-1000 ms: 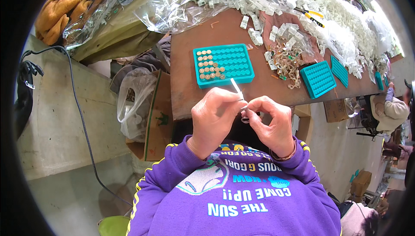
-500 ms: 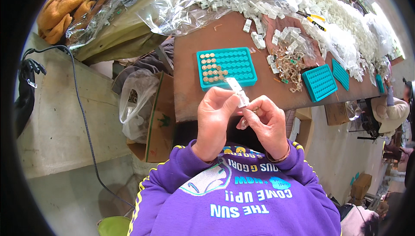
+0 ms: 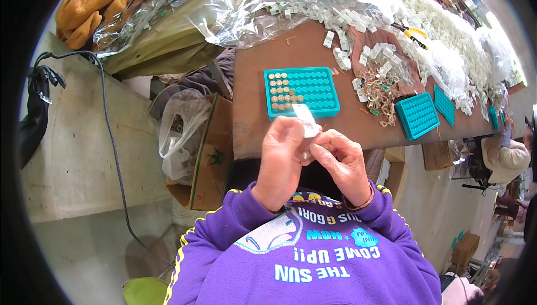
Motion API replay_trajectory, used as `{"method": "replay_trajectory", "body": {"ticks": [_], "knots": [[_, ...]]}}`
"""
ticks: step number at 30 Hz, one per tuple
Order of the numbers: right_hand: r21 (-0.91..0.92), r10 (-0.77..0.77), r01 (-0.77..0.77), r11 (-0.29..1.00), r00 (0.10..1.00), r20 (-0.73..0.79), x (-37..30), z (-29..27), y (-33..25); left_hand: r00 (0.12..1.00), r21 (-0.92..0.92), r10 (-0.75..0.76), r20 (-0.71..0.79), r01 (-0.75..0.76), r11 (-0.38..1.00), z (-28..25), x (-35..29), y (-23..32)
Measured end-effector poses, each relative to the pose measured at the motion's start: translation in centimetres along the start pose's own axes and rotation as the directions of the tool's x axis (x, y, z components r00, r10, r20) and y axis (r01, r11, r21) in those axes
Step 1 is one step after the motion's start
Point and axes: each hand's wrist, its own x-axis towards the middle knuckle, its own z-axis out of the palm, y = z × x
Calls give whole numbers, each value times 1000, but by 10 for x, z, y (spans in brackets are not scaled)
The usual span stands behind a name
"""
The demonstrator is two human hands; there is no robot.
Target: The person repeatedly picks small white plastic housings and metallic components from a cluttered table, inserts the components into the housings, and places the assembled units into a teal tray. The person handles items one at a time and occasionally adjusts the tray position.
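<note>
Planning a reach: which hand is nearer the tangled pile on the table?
Right: the right hand is short of the tangled pile and left of it; the left hand is farther left.

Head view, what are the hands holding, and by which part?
The left hand pinches a white tag near its lower end. What, if anything, the right hand grips cannot be told.
</note>
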Motion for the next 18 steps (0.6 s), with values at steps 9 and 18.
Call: {"method": "replay_trajectory", "body": {"ticks": [9, 18], "knots": [[-875, -514, 310, 371, 853, 84, 56, -14, 9, 965, -20, 257, -45, -259, 966, -31, -1, 16], [-868, -477, 389, 309, 853, 213, 89, -11, 15, 964, 14, 230, -130, -230, 973, -33, 1, 7]]}}
